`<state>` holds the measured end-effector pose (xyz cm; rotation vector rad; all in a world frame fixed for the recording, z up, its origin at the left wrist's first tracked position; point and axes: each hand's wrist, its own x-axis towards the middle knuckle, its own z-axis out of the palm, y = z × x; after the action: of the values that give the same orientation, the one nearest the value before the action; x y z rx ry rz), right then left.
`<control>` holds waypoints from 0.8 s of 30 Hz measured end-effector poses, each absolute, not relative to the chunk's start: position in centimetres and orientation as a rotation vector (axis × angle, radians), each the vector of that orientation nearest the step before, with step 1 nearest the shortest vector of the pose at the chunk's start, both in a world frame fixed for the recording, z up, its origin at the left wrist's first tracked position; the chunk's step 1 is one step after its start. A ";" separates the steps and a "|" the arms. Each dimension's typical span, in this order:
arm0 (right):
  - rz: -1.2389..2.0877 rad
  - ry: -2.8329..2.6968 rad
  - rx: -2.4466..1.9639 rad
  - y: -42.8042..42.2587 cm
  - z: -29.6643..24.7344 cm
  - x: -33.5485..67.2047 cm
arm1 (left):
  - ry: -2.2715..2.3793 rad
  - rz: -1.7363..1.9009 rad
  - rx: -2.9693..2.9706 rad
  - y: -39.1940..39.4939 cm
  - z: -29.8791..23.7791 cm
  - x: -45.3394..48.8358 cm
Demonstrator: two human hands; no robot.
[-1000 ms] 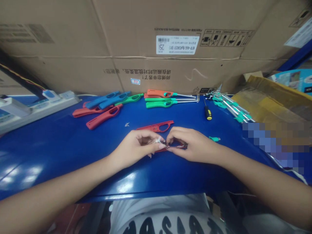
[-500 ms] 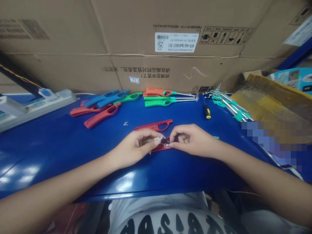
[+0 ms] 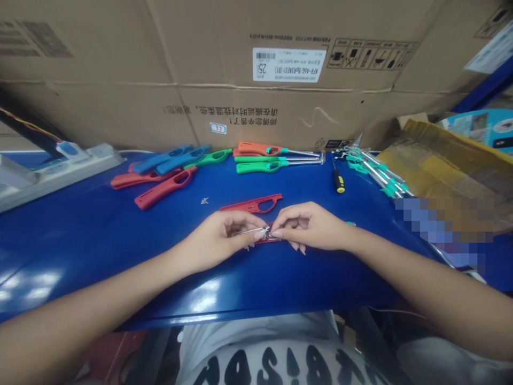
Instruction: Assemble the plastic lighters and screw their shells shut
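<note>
My left hand (image 3: 212, 240) is closed around a clear lighter fuel tank (image 3: 251, 231), its small fitting end pointing right. My right hand (image 3: 316, 227) is pinched at that end, where thin wires and a dark small part (image 3: 269, 231) show. What exactly its fingertips grip is hidden. Under both hands lies a red lighter shell half (image 3: 264, 240), mostly covered by fingers. Just beyond them rests another red shell half (image 3: 250, 205), inner side up, with an oval trigger opening.
Red, blue and green lighter handles (image 3: 164, 187) are piled at back left. Orange and green lighters with metal rods (image 3: 260, 166) lie at back centre. A yellow-black screwdriver (image 3: 339, 182), rods with teal parts (image 3: 377, 174) and a carton (image 3: 444, 176) are right; a power strip (image 3: 60, 174) is left.
My right hand has moved slightly left, closer to the tank's end, and its lower fingers have uncurled downward. My left hand has turned the tank a little. The view has shifted slightly.
</note>
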<state>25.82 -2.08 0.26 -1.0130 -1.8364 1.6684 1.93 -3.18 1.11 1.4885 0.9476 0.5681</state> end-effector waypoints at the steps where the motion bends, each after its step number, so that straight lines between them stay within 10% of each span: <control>1: 1.651 -1.838 -0.996 -2.1 0.1 25.8 | 0.947 0.572 1.493 -3.2 1.0 1.9; 24: 1.610 -1.858 -0.962 -2.0 0.0 25.7 | 0.959 0.586 1.562 -3.2 1.2 1.9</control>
<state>25.75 -2.03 0.01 -0.9619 -1.8578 1.6099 1.90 -3.24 1.21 1.5624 0.9590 0.5862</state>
